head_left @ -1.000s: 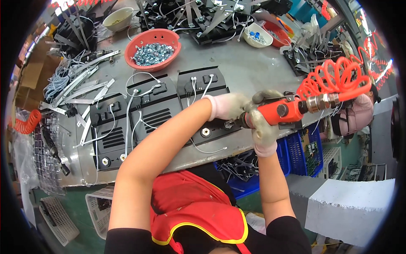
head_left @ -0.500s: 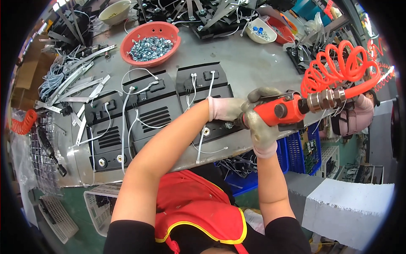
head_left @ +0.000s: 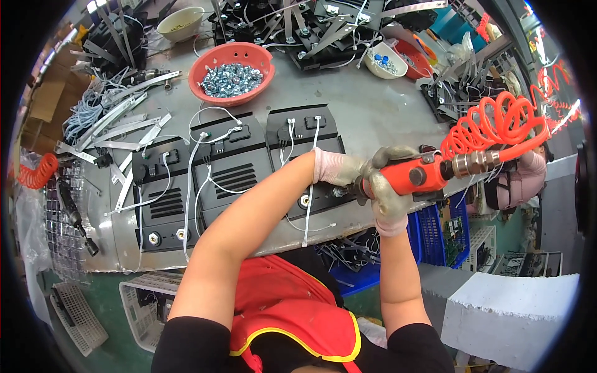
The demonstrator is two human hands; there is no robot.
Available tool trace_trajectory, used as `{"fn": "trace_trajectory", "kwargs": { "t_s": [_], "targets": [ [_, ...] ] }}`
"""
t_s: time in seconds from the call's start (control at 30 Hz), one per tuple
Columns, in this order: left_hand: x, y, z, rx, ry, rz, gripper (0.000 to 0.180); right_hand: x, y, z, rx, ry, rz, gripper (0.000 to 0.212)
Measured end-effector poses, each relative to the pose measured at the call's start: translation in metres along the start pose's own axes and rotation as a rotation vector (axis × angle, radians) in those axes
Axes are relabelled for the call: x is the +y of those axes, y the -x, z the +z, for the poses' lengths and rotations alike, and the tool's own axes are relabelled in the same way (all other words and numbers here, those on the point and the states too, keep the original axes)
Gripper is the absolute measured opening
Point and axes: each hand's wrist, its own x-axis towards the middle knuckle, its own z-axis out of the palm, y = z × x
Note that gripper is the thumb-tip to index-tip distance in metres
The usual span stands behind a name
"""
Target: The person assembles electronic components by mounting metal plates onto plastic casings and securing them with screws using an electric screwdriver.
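Both my hands wear pale work gloves with pinkish cuffs. My right hand (head_left: 387, 202) is wrapped around a red air driver (head_left: 410, 176), held nearly level above the table's front edge. At the driver's dark front end, my left hand (head_left: 344, 169) is closed, its fingertips partly hidden behind the tool. That nose points left, close to a silver fitting (head_left: 338, 192) on the rightmost black panel (head_left: 323, 202). Whether they touch, I cannot tell. To the left lie a middle black panel (head_left: 249, 158) and a left black panel (head_left: 149, 214), with white cables across them.
A red coiled hose (head_left: 491, 127) runs from the driver to the right. Beyond the panels stands a red bowl (head_left: 261, 87) of metal nuts. Metal strips (head_left: 118, 133) lie at the left. Blue crates (head_left: 429, 230) stand below the table, and a person in pink (head_left: 528, 177) is at the right.
The view has shifted slightly, so the table and panels appear a little farther right and lower. Both hands keep their hold on the driver, and the hose coils sag lower.
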Motion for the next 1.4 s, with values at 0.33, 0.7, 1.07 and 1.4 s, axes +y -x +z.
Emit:
{"fn": "trace_trajectory", "kwargs": {
  "t_s": [0.33, 0.7, 1.07, 1.4],
  "targets": [
    [-0.014, 0.002, -0.006, 0.019, 0.183, 0.126, 0.021, -0.004, -0.002, 0.016, -0.033, 0.092, 0.047, 0.037],
    [0.091, 0.063, -0.012, 0.44, -0.783, -0.055, 0.033, -0.072, 0.06, -0.026, 0.211, -0.281, -0.028, 0.056],
    [0.091, 0.368, -0.118, 1.352, -1.106, -1.206, 0.033, 0.01, 0.107, -0.087, 0.293, -0.352, 0.29, 0.052],
    [0.079, 0.383, -0.108, 1.015, -1.783, -1.094, 0.017, 0.075, 0.061, -0.07, 0.315, -0.612, 0.553, 0.038]
  ]
}}
